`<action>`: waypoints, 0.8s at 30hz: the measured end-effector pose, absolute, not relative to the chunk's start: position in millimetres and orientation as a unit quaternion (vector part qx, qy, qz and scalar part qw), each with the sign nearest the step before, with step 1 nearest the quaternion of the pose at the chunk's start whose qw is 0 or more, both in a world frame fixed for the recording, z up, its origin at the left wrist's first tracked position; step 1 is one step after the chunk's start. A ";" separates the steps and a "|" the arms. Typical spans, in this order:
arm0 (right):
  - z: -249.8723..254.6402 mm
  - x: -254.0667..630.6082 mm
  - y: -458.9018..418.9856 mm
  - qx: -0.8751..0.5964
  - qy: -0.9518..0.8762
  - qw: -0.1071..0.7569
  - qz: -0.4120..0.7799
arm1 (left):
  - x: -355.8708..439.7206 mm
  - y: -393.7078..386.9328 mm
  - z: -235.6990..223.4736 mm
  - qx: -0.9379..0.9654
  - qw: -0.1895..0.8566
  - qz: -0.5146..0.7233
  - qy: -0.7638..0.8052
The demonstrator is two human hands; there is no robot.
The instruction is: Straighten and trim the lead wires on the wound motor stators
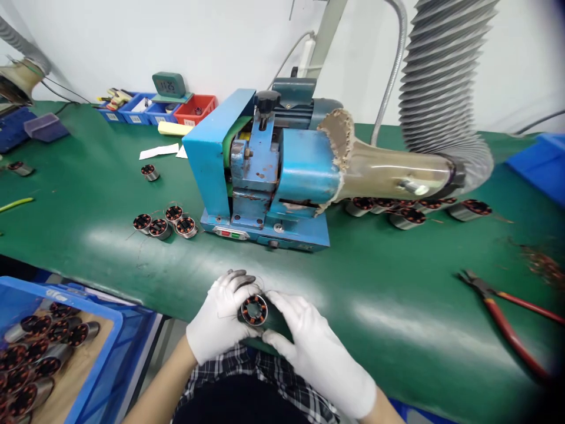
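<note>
1. Far left on my feed: blue bin (88, 306) with many coils piled inside. Finished or waiting, I couldn't tell.
2. Four coils (188, 233) stood grouped beside the machine, fine wires straying from them.
3. My left hand (219, 321) was curled around one coil (255, 321), near the bench's front edge. Loose wire showed by it, so I judged that piece unfinished.
4. The blue machine (258, 156) filled the middle, limiting forward room.
5. My right hand (315, 347) was spread wide at the coil's right side; whether it touched, I couldn't tell.
6. More coils (406, 221) sat below the hose nozzle (392, 171); plenty remained around, whatever their stage.
7. Bare bench (388, 294) reached right to the pliers (481, 285), my widest clear lane; wire scraps (545, 265) lay beyond.
</note>
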State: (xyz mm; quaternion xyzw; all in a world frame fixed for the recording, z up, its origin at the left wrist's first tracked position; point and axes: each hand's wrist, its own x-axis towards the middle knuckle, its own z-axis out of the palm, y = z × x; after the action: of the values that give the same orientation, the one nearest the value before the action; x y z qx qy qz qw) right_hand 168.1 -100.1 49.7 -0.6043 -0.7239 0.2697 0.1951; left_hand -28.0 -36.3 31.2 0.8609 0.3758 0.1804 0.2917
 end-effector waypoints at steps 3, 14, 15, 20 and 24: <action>45.3 156.0 -101.5 -0.579 -0.781 0.119 0.200 | -28.4 -36.7 32.6 0.854 0.303 0.188 0.378; 83.4 175.0 -94.2 -0.477 -0.864 0.149 0.060 | -26.2 -49.8 69.4 0.723 0.533 0.241 0.367; 88.0 175.5 -93.1 -0.485 -0.853 0.165 0.096 | -27.1 -49.9 72.3 0.706 0.562 0.260 0.344; 105.0 174.2 -86.7 -0.515 -0.754 0.233 0.334 | -29.0 -48.7 93.6 0.754 0.515 0.323 0.249; 105.9 172.2 -84.4 -0.528 -0.670 0.281 0.440 | -24.3 -54.4 98.2 0.831 0.268 0.340 0.348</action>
State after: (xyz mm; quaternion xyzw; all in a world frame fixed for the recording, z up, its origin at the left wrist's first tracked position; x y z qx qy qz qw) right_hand 172.2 -84.4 105.9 -0.5275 -0.6700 0.4403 0.2811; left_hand -24.3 -54.4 98.2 0.8313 0.3484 0.3400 0.2683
